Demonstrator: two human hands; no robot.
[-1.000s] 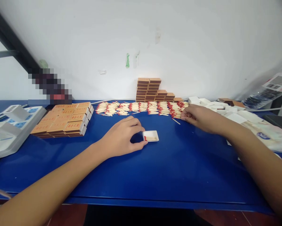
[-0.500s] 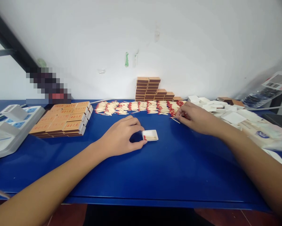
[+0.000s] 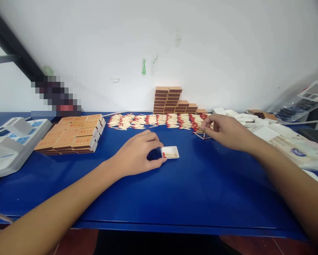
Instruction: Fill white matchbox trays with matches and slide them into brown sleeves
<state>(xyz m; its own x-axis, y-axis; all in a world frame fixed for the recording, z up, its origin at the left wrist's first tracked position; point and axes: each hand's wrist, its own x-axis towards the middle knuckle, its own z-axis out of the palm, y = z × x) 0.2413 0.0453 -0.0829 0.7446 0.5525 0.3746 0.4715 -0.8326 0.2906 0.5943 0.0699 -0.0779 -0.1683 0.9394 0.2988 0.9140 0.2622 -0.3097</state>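
My left hand [image 3: 141, 152] grips the left end of a small white matchbox tray [image 3: 172, 149] between thumb and fingers, on the blue table. Several red-tipped matches [image 3: 170, 155] lie along the tray's near side, heads to the left. At the right end of a long row of loose matches [image 3: 159, 119], my right hand [image 3: 218, 128] pinches with thumb and fingertips. Matches stick out beneath these fingertips; which of them are held is hard to make out. A few stray matches [image 3: 199, 135] lie just in front of the row there.
Orange matchboxes [image 3: 74, 131] are stacked at the left, beside a white power strip [image 3: 39, 128]. More matchboxes [image 3: 167, 101] form a stepped stack against the wall. White trays [image 3: 263, 131] and a plastic packet [image 3: 298, 152] lie at the right. The blue table's front edge [image 3: 159, 226] runs below.
My right hand has shifted slightly to the right, and more stray matches show under its fingers. The left hand stays on the tray.
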